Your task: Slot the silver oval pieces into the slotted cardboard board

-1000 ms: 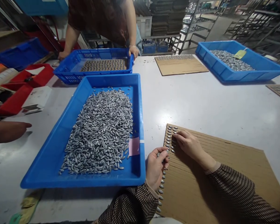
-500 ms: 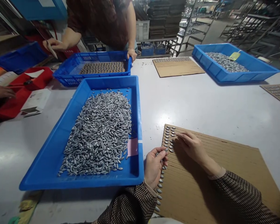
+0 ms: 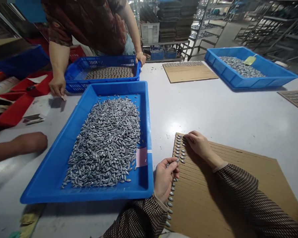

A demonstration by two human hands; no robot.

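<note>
At lower right, a metal piece point(image 3: 177, 160) is pinched by the left hand point(image 3: 163, 178); over cardboard point(image 3: 193, 210), the right hand's point(image 3: 199, 146) grip cannot be told.

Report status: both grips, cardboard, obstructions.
Left grip pinching silver piece; right grip near far-left corner of cardboard, hold unclear. Edge pieces line its left side, shorter second row at far end. Left grip hides part of edge row.

The left hand point(image 3: 165, 175) holds grey pieces point(image 3: 177, 160) at the cardboard's point(image 3: 233, 180) left edge; the right hand point(image 3: 199, 145) is near its far left corner.
</note>
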